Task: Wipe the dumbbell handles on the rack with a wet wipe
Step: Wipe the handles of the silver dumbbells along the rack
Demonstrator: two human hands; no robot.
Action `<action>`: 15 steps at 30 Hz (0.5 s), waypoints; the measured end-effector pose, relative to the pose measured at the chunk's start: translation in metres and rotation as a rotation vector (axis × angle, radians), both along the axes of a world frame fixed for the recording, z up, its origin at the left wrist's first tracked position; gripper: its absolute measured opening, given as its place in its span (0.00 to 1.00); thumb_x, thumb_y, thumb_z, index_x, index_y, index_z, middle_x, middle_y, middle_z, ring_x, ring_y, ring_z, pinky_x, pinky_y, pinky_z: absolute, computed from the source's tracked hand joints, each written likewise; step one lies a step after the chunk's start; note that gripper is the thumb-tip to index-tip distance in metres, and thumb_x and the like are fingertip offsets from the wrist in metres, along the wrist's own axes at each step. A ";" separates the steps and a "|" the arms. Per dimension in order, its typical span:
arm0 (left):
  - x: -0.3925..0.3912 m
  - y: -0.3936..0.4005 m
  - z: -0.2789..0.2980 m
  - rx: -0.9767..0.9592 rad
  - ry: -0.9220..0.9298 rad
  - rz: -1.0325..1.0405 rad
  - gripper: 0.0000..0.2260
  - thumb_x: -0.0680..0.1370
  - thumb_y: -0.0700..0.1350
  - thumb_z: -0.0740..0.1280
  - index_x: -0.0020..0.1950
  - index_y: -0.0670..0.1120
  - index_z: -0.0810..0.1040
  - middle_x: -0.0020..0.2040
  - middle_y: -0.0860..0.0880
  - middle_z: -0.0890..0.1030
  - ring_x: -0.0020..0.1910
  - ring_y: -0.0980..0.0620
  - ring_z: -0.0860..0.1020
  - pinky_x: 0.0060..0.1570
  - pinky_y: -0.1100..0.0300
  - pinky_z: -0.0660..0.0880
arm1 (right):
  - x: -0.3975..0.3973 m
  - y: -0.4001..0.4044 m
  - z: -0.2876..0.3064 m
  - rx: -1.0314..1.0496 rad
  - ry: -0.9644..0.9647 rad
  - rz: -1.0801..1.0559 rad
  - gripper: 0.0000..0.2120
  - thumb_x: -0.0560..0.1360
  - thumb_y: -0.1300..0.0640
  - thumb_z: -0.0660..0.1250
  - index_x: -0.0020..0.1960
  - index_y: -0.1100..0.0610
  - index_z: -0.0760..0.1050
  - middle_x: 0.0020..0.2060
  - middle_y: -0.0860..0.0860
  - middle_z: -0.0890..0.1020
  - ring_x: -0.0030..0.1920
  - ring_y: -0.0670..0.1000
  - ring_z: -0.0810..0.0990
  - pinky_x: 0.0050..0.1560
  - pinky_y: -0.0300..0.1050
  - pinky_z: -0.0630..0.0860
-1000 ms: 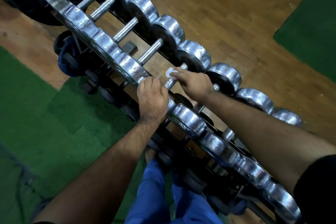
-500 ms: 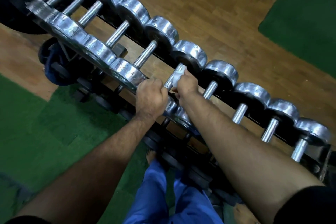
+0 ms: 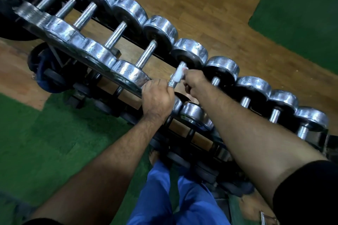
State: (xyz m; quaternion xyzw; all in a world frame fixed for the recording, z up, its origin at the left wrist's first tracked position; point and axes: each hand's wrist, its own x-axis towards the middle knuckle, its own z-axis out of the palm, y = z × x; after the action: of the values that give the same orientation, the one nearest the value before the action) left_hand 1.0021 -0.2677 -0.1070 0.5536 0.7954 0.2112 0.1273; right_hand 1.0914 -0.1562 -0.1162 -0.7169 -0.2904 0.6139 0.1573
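A row of chrome dumbbells lies across the black rack [image 3: 164,56], running from upper left to lower right. My right hand [image 3: 194,83] holds a white wet wipe [image 3: 179,74] wrapped around the knurled handle [image 3: 172,80] of a middle dumbbell, near its far head [image 3: 190,53]. My left hand [image 3: 158,99] grips the near head of the same dumbbell, fingers curled over its top. That near head is mostly hidden under my left hand.
More dumbbell handles [image 3: 116,37] lie to the left and shorter ones [image 3: 274,115] to the right. Black weights sit on the lower tier [image 3: 102,104]. Green mats [image 3: 54,142] and wooden floor [image 3: 210,5] surround the rack. My blue trouser legs [image 3: 173,197] stand below.
My right hand slid the wipe along the handle towards the far head. The camera shifted left, showing more dumbbells on the right. My left hand kept its grip.
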 end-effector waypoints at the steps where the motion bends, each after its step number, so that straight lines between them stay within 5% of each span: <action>1: 0.000 -0.001 0.000 -0.001 -0.003 0.002 0.09 0.73 0.46 0.57 0.40 0.44 0.74 0.37 0.46 0.76 0.39 0.46 0.72 0.46 0.49 0.70 | 0.000 0.005 -0.003 0.007 0.029 -0.072 0.15 0.82 0.51 0.61 0.44 0.59 0.78 0.28 0.51 0.71 0.19 0.44 0.64 0.19 0.32 0.58; 4: -0.001 0.000 -0.003 0.009 -0.008 0.018 0.09 0.73 0.46 0.56 0.40 0.44 0.74 0.37 0.46 0.77 0.40 0.45 0.73 0.47 0.49 0.69 | -0.001 -0.003 -0.010 -0.050 0.153 -0.075 0.19 0.82 0.46 0.59 0.46 0.57 0.81 0.25 0.48 0.67 0.18 0.41 0.61 0.17 0.31 0.56; 8: 0.001 -0.001 -0.002 0.036 -0.044 0.040 0.10 0.73 0.46 0.56 0.41 0.43 0.74 0.38 0.45 0.76 0.40 0.45 0.73 0.46 0.49 0.70 | 0.026 -0.012 -0.004 -0.241 0.288 0.251 0.12 0.83 0.51 0.61 0.42 0.55 0.72 0.29 0.48 0.72 0.19 0.40 0.62 0.18 0.31 0.56; 12: 0.001 -0.002 -0.004 0.054 -0.064 0.058 0.09 0.73 0.45 0.57 0.40 0.43 0.74 0.38 0.46 0.77 0.40 0.45 0.73 0.46 0.47 0.71 | 0.021 0.006 -0.008 -0.146 0.329 0.015 0.11 0.82 0.54 0.62 0.42 0.55 0.74 0.35 0.48 0.74 0.19 0.40 0.63 0.18 0.30 0.57; 15: 0.001 0.000 -0.006 0.069 -0.075 0.082 0.08 0.73 0.45 0.57 0.40 0.43 0.74 0.38 0.46 0.77 0.40 0.44 0.73 0.46 0.48 0.71 | 0.021 -0.001 -0.006 -0.182 0.350 0.183 0.14 0.83 0.54 0.60 0.40 0.55 0.74 0.29 0.46 0.76 0.19 0.40 0.62 0.18 0.30 0.54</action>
State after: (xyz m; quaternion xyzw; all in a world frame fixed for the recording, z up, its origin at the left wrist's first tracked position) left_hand 1.0027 -0.2679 -0.1130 0.5165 0.8043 0.2641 0.1289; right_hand 1.1127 -0.1571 -0.1221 -0.5811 -0.2662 0.7645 0.0836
